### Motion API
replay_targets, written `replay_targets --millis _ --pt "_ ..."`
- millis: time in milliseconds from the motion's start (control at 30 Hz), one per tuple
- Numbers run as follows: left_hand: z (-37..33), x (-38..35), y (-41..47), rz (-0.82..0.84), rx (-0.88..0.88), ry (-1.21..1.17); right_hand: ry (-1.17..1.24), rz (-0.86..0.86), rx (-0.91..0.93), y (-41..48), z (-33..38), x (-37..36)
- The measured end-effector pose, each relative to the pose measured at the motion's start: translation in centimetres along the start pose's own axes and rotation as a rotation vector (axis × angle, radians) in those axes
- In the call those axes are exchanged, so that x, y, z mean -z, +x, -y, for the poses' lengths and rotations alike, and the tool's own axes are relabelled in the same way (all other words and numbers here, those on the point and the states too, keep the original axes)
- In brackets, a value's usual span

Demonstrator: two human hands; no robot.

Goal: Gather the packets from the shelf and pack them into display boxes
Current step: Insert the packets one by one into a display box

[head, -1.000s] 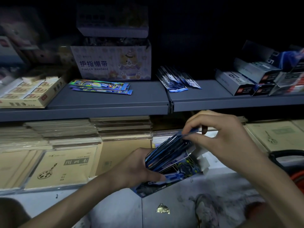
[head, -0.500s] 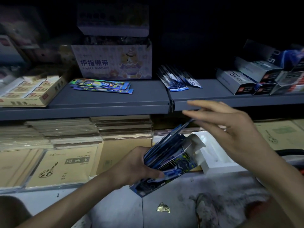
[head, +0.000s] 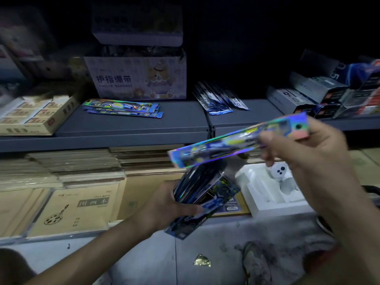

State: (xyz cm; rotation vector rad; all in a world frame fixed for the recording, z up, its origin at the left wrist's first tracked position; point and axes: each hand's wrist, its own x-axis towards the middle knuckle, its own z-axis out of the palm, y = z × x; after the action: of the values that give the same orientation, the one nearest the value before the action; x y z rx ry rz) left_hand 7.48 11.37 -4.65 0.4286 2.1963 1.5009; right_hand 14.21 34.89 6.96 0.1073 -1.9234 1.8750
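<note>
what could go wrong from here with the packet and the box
1. The display box in the left hand looks crammed and tilted; forcing another in may bend or spill its packets.
2. The right hand pinches the holographic packet near one end only, so it might slip or crease.
</note>
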Motion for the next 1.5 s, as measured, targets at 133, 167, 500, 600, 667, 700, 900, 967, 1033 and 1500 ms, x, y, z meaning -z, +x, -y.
replay_targets --millis 133,167,500,600,667,700,900,967,1033,1500 --pt "0.5 0.3 0.1 -0.076 -0.028 -0.045 0.087 -0.161 -0.009 0.6 0.5 2.1" --pt "0.4 0.4 0.0 -0.087 -0.033 -0.052 0.088 -0.179 -0.013 0.7 0.6 2.5" --pt "-0.7 0.5 -0.8 -0.193 -0.117 -0.075 0.02 -0.159 -0.062 0.1 0.0 3.7" --pt "-0.6 0.5 -0.7 -0.197 -0.127 -0.032 -0.004 -0.142 -0.09 -0.1 -0.1 3.4" --pt "-0.5 0.3 -0.6 -0.198 -0.123 -0.017 -0.049 -0.133 -0.096 -0.3 0.0 3.0" --pt "-0.5 0.3 -0.6 -0.205 -0.133 0.003 -0.077 -0.134 -0.092 -0.4 0.1 2.8" --pt "-0.9 -0.5 -0.7 -0.255 -0.229 0.171 -0.203 -0.132 -0.184 -1.4 -1.3 0.0" --pt "-0.7 -0.8 -0.6 -0.247 -0.206 0.149 -0.288 -0.087 -0.253 -1.7 -2.0 -1.0" --pt "-0.6 -1.1 -0.5 -0.225 -0.177 0.098 -0.434 -0.036 -0.249 -2.0 -2.7 -1.4" --pt "-1.1 -0.7 -0.6 0.18 0.001 0.027 -0.609 0.289 0.149 -1.9 -2.6 -1.4"
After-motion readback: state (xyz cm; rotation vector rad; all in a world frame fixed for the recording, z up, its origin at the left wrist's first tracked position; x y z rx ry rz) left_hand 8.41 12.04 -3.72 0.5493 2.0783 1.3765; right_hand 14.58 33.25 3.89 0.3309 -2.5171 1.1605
